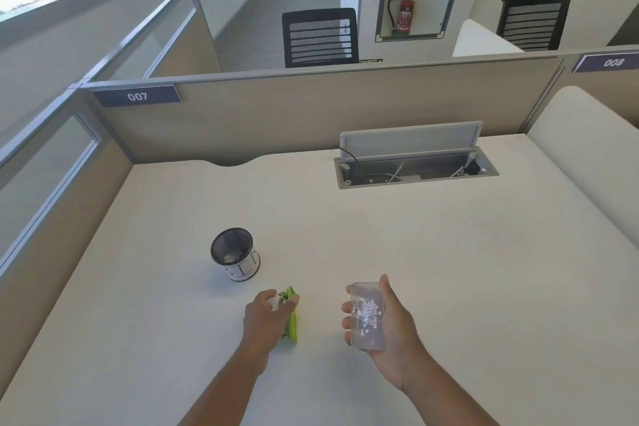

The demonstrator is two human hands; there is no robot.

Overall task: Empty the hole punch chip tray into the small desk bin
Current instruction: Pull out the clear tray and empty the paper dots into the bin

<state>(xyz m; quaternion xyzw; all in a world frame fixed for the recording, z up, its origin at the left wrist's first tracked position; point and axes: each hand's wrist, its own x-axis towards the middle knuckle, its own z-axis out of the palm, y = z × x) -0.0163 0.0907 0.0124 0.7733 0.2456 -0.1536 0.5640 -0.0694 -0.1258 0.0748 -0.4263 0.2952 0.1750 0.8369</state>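
Note:
My right hand (pixel 390 325) holds a clear plastic chip tray (pixel 367 315), open side up, with white paper dots lying in it. My left hand (pixel 266 316) grips a lime-green hole punch (pixel 293 318), which stands on its edge on the white desk. The small desk bin (pixel 235 253), a black mesh cup with a white band, stands upright to the upper left of the punch. A few paper chips lie at its bottom. The tray is level, well to the right of the bin.
The white desk (pixel 380 245) has an open cable box (pixel 415 166) at the back right. Beige partitions (pixel 276 114) wall the back and left sides. A white rounded divider (pixel 587 149) edges the right side.

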